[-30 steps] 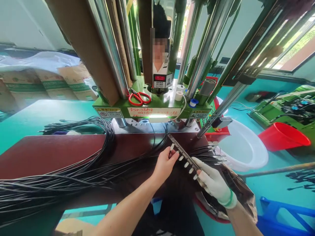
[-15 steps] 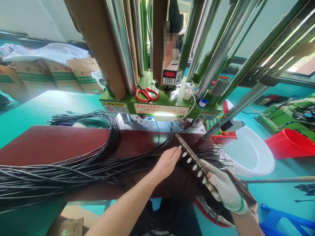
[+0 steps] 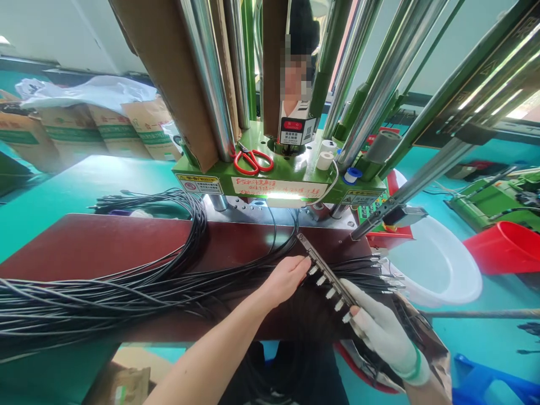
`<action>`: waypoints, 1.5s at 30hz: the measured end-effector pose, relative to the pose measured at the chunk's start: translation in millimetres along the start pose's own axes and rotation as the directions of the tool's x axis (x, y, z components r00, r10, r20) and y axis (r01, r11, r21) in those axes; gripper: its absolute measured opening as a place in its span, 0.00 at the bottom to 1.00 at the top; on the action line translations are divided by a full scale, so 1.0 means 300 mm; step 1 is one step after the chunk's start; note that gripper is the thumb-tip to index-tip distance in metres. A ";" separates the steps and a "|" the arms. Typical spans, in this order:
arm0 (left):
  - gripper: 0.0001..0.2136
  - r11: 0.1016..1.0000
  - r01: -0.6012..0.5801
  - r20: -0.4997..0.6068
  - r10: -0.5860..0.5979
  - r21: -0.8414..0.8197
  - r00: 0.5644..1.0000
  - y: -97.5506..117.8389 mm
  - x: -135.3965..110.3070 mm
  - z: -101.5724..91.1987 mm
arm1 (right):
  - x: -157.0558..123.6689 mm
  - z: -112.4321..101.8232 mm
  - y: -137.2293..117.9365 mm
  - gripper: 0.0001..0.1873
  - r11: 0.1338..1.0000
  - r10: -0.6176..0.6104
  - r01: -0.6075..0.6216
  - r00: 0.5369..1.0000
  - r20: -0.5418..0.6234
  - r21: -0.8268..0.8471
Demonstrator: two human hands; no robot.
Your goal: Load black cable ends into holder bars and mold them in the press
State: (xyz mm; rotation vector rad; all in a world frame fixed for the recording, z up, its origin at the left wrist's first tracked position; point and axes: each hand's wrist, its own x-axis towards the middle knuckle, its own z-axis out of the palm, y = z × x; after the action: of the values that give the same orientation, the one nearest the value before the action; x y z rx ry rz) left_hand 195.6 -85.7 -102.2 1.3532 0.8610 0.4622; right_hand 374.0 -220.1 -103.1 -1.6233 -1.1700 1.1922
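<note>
My right hand (image 3: 382,326), in a white glove, grips the near end of a long dark metal bar (image 3: 324,269) with several silver connector tips seated along it. My bare left hand (image 3: 284,278) reaches to the bar's left side, fingers pressed together at one of the connectors. A thick bundle of black cables (image 3: 126,292) runs from the far left across the dark red worktable (image 3: 105,247) to the bar. More loose cable ends with metal tips (image 3: 383,275) lie just right of the bar.
A green press machine (image 3: 274,185) with chrome columns stands right behind the table, red scissors (image 3: 253,160) and tape rolls on its base. A person stands behind it. A white basin (image 3: 439,270) and red bucket (image 3: 502,247) sit at right, cardboard boxes (image 3: 84,135) at left.
The view has shifted slightly. My right hand slid down toward the near end of the bar, and my left hand's fingers moved along the connectors on its left side.
</note>
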 end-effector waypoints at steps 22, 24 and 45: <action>0.11 0.542 -0.202 0.105 0.204 0.815 0.973 0.079 -0.226 -0.037 | 0.265 -0.202 -0.175 0.18 0.918 0.000 0.162 0.912 0.410 -0.362; 0.10 0.566 -0.200 0.089 0.217 0.800 0.972 0.078 -0.240 -0.078 | 0.349 -0.168 -0.217 0.15 0.807 -0.025 0.298 0.879 0.475 -0.510; 0.10 0.510 0.076 -0.217 0.224 0.857 0.950 0.009 0.150 -0.398 | 0.553 -0.073 -0.057 0.14 0.700 -0.500 0.484 0.857 0.124 -0.525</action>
State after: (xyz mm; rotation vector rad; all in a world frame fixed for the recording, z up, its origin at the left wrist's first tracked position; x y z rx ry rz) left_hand 133.4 25.7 -109.9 2.3067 1.4009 0.2982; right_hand 413.2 -57.4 -121.1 -1.5391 -1.9028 0.4983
